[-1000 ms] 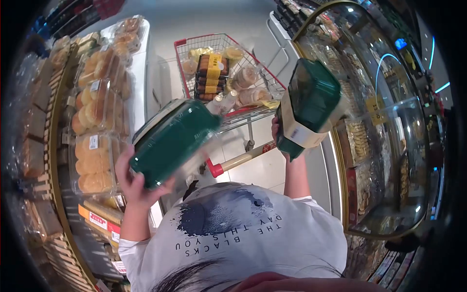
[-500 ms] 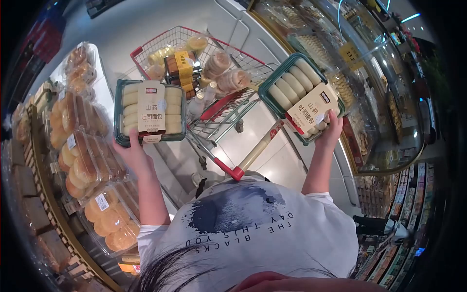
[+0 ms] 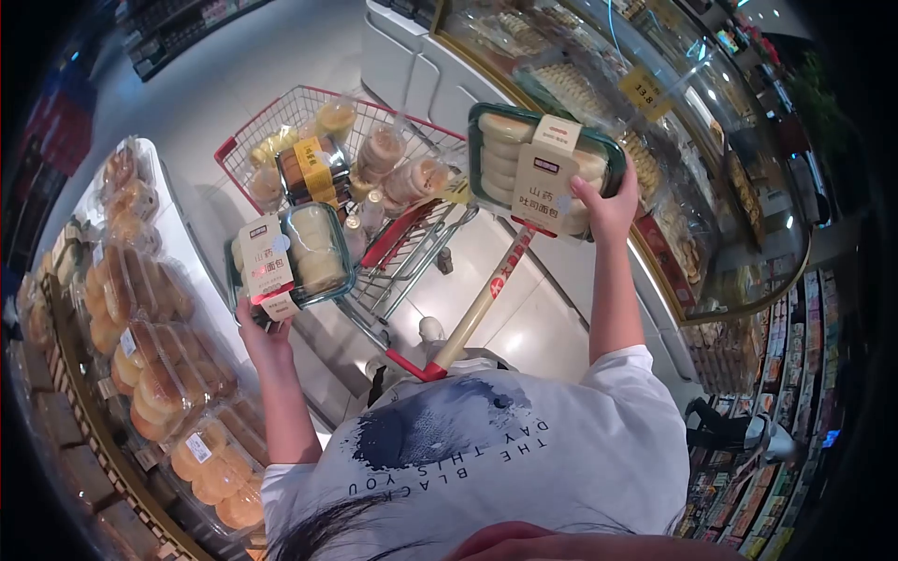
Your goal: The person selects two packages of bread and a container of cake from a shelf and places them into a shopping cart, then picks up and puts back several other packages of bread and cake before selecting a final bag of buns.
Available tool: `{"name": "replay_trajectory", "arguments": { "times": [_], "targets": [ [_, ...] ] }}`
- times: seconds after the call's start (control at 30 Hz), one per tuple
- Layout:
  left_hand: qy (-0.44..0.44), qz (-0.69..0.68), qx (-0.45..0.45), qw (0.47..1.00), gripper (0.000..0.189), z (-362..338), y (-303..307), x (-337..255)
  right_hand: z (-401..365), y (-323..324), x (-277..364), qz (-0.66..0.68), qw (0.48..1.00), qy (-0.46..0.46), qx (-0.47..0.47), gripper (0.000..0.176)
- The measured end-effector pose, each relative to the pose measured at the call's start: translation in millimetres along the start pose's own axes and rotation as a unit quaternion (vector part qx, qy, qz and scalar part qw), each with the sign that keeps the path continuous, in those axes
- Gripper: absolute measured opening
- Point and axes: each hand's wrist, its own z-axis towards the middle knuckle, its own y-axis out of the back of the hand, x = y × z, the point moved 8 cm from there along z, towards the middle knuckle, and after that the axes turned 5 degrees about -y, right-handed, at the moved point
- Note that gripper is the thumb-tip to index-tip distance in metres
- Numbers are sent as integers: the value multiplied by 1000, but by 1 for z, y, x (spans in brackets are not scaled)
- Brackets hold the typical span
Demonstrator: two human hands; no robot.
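Note:
Two matching packs of pale bread rolls, each a green tray with a clear lid and a beige paper band, are held apart in front of me. My left hand (image 3: 267, 338) grips the lower edge of one bread pack (image 3: 318, 248), which tilts over the near left side of the shopping cart (image 3: 222, 150). My right hand (image 3: 608, 201) grips the right side of the other bread pack (image 3: 496, 159), its thumb on the band. That pack is above the cart handle (image 3: 491, 294) at right. Fingers under both trays are partly hidden.
Inside the cart lie a dark pack with a yellow label (image 3: 313, 168), bagged rolls (image 3: 382, 150) and small bottles (image 3: 371, 210). Packaged buns (image 3: 154, 365) line a shelf at left. A glass-fronted bakery case (image 3: 645, 159) stands at right. Another person (image 3: 748, 432) is at the far right.
The left pack has tilted and moved down. The right pack has turned more upright and shifted left. The cart appears further left and the view has shifted.

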Motion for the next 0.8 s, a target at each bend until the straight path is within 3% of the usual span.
{"name": "replay_trajectory", "arguments": {
  "times": [0.03,0.13,0.23,0.47,0.57,0.63,0.8],
  "targets": [
    [-1,-19,-6,1000,52,-2,0,4,16,-19,10,20,999,14,29,86],
    [-31,-17,-14,999,51,-18,-1,4,62,-71,20,-88,993,14,76,88],
    [-65,-22,-64,996,53,-39,4,3,97,-139,6,-117,979,74,149,92],
    [-76,-129,-129,980,52,-96,36,10,82,-270,-54,-251,919,89,289,93],
    [-82,-179,-114,974,53,-128,47,11,62,-301,-66,-312,878,94,351,87],
    [-103,-193,-163,962,53,-147,59,11,50,-315,-69,-352,847,85,389,82],
    [-149,-210,-216,942,57,-186,88,17,34,-330,-88,-400,827,99,382,90]
  ]
}}
